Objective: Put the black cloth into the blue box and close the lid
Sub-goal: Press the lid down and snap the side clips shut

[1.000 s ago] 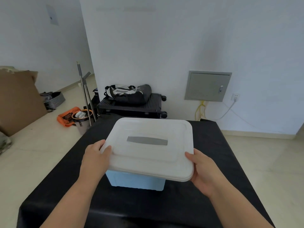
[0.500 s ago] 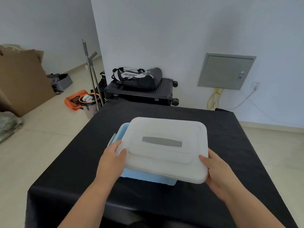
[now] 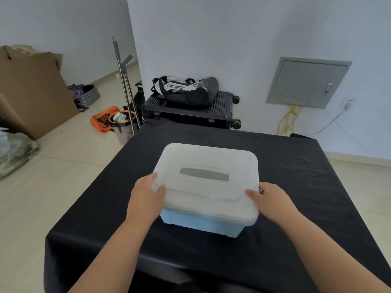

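Observation:
The blue box [image 3: 201, 225] stands in the middle of the black-covered table [image 3: 296, 187]. A translucent white lid [image 3: 207, 193] with a grey handle [image 3: 204, 174] lies on top of it and covers the whole opening. My left hand [image 3: 146, 199] grips the lid's left edge. My right hand [image 3: 273, 203] grips its right edge. The black cloth is hidden; the inside of the box cannot be seen.
Beyond the table's far edge a black suitcase [image 3: 190, 112] lies flat with a black-and-white bag [image 3: 186, 89] on it. Metal poles [image 3: 124, 81], a small bin [image 3: 122, 125] and a cardboard sheet [image 3: 31, 92] stand on the floor to the left.
Both hands have lowered the lid and shifted it left, from hovering offset over the box to lying on it. The box's left rim, visible half a second ago, is now covered.

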